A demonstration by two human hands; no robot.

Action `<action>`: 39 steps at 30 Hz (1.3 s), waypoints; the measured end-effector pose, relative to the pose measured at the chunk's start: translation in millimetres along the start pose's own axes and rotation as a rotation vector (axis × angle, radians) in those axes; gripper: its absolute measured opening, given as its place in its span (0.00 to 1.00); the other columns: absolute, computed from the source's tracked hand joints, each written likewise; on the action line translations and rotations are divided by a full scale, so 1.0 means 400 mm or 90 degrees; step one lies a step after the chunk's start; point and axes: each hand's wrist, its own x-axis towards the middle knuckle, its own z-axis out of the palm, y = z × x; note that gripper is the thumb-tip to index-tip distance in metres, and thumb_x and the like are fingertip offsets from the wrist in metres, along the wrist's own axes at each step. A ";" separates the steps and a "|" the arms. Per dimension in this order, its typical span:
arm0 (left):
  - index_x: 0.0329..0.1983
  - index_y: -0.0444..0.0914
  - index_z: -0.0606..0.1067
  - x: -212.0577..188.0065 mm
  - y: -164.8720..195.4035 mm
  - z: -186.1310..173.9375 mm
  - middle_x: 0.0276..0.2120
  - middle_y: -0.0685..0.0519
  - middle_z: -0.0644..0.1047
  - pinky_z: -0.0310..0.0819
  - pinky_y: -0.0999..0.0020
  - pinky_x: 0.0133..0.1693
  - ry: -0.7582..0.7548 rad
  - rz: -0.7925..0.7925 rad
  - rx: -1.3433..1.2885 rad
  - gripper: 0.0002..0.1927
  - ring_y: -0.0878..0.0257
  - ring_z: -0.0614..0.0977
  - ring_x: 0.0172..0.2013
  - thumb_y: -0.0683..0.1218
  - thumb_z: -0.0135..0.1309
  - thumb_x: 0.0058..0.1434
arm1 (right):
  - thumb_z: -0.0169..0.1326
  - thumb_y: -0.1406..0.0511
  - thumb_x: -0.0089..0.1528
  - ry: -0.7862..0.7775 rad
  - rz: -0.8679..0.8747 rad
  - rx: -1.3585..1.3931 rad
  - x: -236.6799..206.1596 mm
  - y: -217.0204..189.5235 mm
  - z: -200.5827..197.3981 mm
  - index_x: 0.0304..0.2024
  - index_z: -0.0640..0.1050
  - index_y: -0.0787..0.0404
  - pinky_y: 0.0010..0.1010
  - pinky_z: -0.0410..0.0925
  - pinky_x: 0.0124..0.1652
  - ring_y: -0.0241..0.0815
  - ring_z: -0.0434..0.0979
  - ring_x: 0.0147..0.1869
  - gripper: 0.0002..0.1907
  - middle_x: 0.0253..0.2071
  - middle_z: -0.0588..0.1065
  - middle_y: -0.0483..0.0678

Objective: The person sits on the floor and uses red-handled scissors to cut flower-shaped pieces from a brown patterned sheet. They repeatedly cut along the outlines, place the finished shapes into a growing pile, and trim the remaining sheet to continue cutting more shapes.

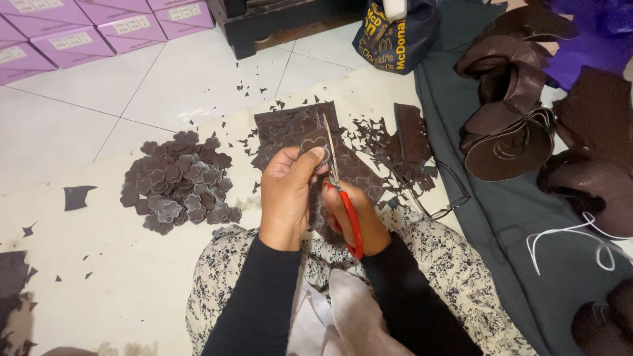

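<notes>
My left hand (287, 195) pinches a small dark brown flower-shaped piece (315, 143) between thumb and fingers. My right hand (359, 217) grips red-handled scissors (344, 204); their silver blades point up beside the piece and touch its edge. Under both hands lies a dark brown sheet (297, 125) marked with flower outlines. Left of my hands sits a pile of cut flower shapes (179, 183) on the cream floor covering. Both arms wear black sleeves above a speckled skirt.
Cut scraps (389, 142) litter the covering right of the sheet. Eyeglasses (445, 191) lie by a dark green cloth (527, 224). Rolled brown material (511, 86) is at right, purple boxes (72, 33) at top left, a dark bag (395, 36) at top.
</notes>
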 end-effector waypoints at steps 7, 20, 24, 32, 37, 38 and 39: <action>0.35 0.36 0.76 0.000 -0.007 0.005 0.29 0.55 0.80 0.70 0.78 0.32 0.016 -0.001 -0.006 0.05 0.71 0.78 0.29 0.40 0.61 0.61 | 0.45 0.43 0.67 0.061 -0.037 -0.095 0.005 0.005 0.019 0.35 0.72 0.59 0.21 0.58 0.22 0.27 0.62 0.21 0.27 0.21 0.65 0.37; 0.39 0.35 0.78 -0.001 0.004 0.002 0.29 0.56 0.79 0.68 0.79 0.30 0.014 -0.019 -0.048 0.05 0.72 0.76 0.27 0.40 0.60 0.62 | 0.47 0.47 0.69 0.059 0.010 -0.031 0.001 0.023 0.026 0.32 0.70 0.60 0.22 0.55 0.20 0.27 0.59 0.20 0.24 0.20 0.63 0.37; 0.40 0.33 0.79 0.001 0.008 -0.004 0.30 0.57 0.79 0.68 0.79 0.32 0.003 0.009 0.014 0.05 0.73 0.76 0.28 0.41 0.60 0.63 | 0.46 0.47 0.69 0.049 -0.005 -0.066 0.003 0.027 0.028 0.31 0.68 0.59 0.22 0.59 0.21 0.28 0.62 0.20 0.25 0.20 0.65 0.38; 0.39 0.32 0.78 0.003 0.016 -0.012 0.28 0.56 0.79 0.70 0.78 0.32 -0.018 0.014 0.064 0.05 0.72 0.76 0.27 0.39 0.60 0.62 | 0.48 0.44 0.67 0.007 0.011 -0.033 0.000 0.007 0.000 0.33 0.70 0.57 0.21 0.58 0.22 0.27 0.62 0.22 0.24 0.22 0.65 0.37; 0.39 0.32 0.78 0.009 0.029 -0.026 0.30 0.56 0.80 0.73 0.78 0.33 -0.012 -0.001 0.054 0.05 0.72 0.78 0.28 0.38 0.58 0.59 | 0.51 0.44 0.66 -0.012 0.028 0.006 -0.002 0.006 -0.006 0.31 0.69 0.57 0.22 0.55 0.22 0.27 0.59 0.22 0.25 0.21 0.62 0.37; 0.39 0.32 0.78 0.011 0.031 -0.030 0.30 0.56 0.80 0.72 0.78 0.32 -0.012 -0.003 0.061 0.06 0.72 0.78 0.27 0.37 0.58 0.59 | 0.51 0.43 0.66 -0.006 0.026 -0.025 -0.003 0.006 -0.006 0.31 0.69 0.57 0.22 0.56 0.22 0.27 0.60 0.21 0.26 0.20 0.63 0.37; 0.39 0.32 0.78 0.013 0.033 -0.034 0.30 0.55 0.80 0.72 0.77 0.32 -0.011 -0.004 0.069 0.06 0.72 0.78 0.27 0.37 0.58 0.59 | 0.50 0.43 0.65 0.000 0.024 -0.056 -0.002 0.006 -0.006 0.30 0.69 0.57 0.22 0.57 0.22 0.27 0.61 0.21 0.26 0.20 0.64 0.37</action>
